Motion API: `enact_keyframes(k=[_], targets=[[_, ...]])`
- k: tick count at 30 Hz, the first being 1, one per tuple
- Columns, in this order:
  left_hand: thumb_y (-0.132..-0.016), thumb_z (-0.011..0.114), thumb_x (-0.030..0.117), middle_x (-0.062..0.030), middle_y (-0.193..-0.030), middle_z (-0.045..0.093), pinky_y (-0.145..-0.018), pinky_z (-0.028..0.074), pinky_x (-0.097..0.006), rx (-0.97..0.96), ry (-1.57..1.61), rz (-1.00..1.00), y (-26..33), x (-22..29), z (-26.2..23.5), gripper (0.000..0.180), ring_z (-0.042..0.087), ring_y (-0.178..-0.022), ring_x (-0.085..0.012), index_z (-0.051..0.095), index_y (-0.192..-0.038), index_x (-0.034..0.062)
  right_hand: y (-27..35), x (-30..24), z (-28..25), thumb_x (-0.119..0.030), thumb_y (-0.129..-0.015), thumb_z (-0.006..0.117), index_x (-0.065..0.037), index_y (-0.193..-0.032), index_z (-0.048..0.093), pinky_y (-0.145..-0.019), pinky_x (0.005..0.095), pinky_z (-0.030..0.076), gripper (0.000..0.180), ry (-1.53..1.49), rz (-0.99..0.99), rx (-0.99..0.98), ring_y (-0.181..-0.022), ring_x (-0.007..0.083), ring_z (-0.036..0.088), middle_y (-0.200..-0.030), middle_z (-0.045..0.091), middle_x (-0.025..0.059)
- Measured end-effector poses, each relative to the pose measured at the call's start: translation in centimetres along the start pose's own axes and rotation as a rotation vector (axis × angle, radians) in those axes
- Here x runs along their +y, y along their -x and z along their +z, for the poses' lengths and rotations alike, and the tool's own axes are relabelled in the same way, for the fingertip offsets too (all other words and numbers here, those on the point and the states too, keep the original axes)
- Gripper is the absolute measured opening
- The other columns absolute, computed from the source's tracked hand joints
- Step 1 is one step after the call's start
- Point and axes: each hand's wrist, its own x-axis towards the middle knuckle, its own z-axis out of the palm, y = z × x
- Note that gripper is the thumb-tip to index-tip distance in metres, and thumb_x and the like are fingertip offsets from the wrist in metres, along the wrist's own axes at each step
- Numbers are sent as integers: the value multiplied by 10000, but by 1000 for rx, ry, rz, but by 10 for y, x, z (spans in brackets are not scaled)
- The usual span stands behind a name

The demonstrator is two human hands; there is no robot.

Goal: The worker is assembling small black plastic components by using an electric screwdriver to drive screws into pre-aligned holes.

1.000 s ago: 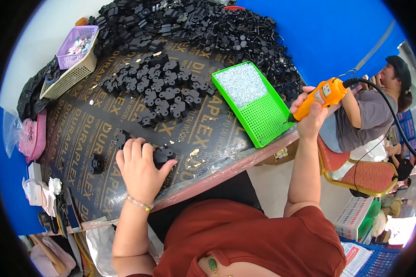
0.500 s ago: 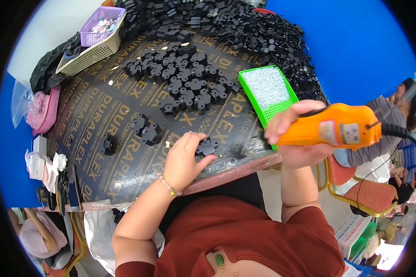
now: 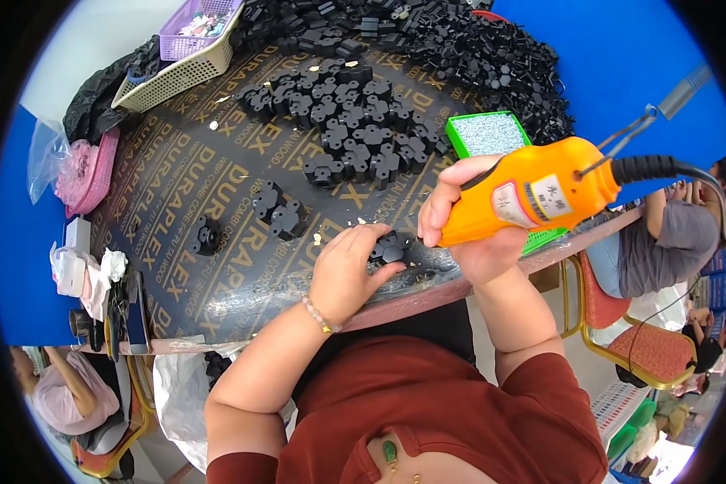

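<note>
My right hand point(image 3: 480, 234) grips an orange electric screwdriver point(image 3: 532, 194), tilted with its working end low and to the left, beside a black plastic part point(image 3: 391, 248). That part sits on the table near its front edge, and my left hand point(image 3: 348, 270) pinches it between thumb and fingers. Whether the screwdriver's bit touches the part cannot be told, as fingers cover that end. Beyond my hands stands a large group of similar black parts point(image 3: 355, 121). A green tray point(image 3: 452, 133) full of small silvery pieces is partly behind the screwdriver.
Heaps of loose black pieces point(image 3: 492, 73) line the table's far side. A few black parts point(image 3: 286, 218) stand left of my left hand. Baskets point(image 3: 177, 81) and a pink tray point(image 3: 97, 181) lie at the left. The screwdriver's cord point(image 3: 714, 194) hangs at the right; people sit on both sides.
My right hand has brought the screwdriver left and lower, close to the black part. My left hand stays around that part. The whole view has shifted slightly.
</note>
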Motion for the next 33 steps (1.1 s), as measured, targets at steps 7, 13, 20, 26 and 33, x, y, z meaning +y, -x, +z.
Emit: enact_keyframes(k=[7,13,20,26,33], targets=[[-720,826,224,-142,-1053,670,-878,509,-417,-15,20,-18,1,1,0,504,635,-1006,-340,606,-1135,41,3,13,5,-695,-736,725,-26,-1082,517,-555,310,513,782,-76,98,-26,-587,188,603,-759,602,95],[-720,826,220,-140,-1051,668,-877,509,-414,-23,-3,-33,1,2,1,500,633,-1001,-342,607,-1132,40,5,22,12,-654,-727,762,-24,-1040,521,-565,298,511,744,-36,108,33,-598,175,590,-775,607,86],[-719,829,225,-138,-1050,668,-875,509,-410,-10,3,-24,0,2,3,501,633,-992,-344,608,-1131,44,6,18,13,-661,-773,711,-15,-1080,519,-565,300,501,740,10,52,130,-601,179,588,-768,600,87],[-739,822,227,-127,-1044,662,-872,507,-406,15,-9,-11,5,-1,4,480,624,-993,-335,612,-1131,42,17,-36,-18,-703,-818,619,36,-1160,520,-494,304,479,820,99,-129,137,-530,181,570,-710,585,93],[-729,826,221,-121,-1072,660,-890,504,-406,53,-39,27,2,2,6,484,621,-1027,-333,614,-1124,41,53,-41,-98,-670,-835,635,17,-1154,506,-494,242,452,769,461,-156,381,-556,145,563,-727,574,76]])
